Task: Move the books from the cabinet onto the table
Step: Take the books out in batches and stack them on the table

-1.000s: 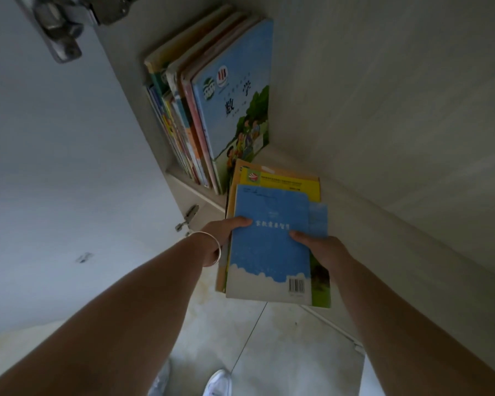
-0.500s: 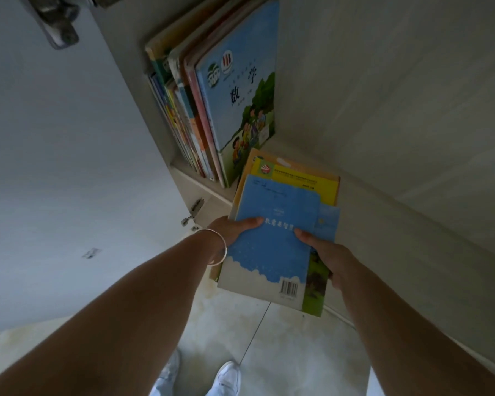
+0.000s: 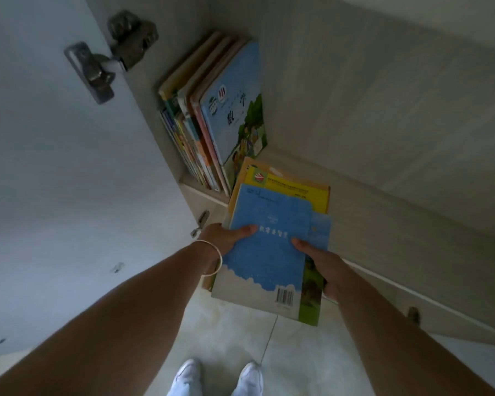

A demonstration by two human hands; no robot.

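You hold a flat stack of books [image 3: 266, 252] in both hands out in front of the open cabinet [image 3: 383, 110]: your left hand [image 3: 226, 238] has its grip on the stack's left edge with the thumb over the blue top cover, and your right hand [image 3: 323, 267] has its grip on the right edge, thumb on top as well. A row of upright books [image 3: 212, 124] stands on the cabinet shelf against its left wall, beside the open door [image 3: 55, 167] with its metal hinge [image 3: 103, 67]. A bangle [image 3: 215, 258] circles your left wrist, and your white shoes [image 3: 220, 378] show on the tiled floor [image 3: 226, 332] below.
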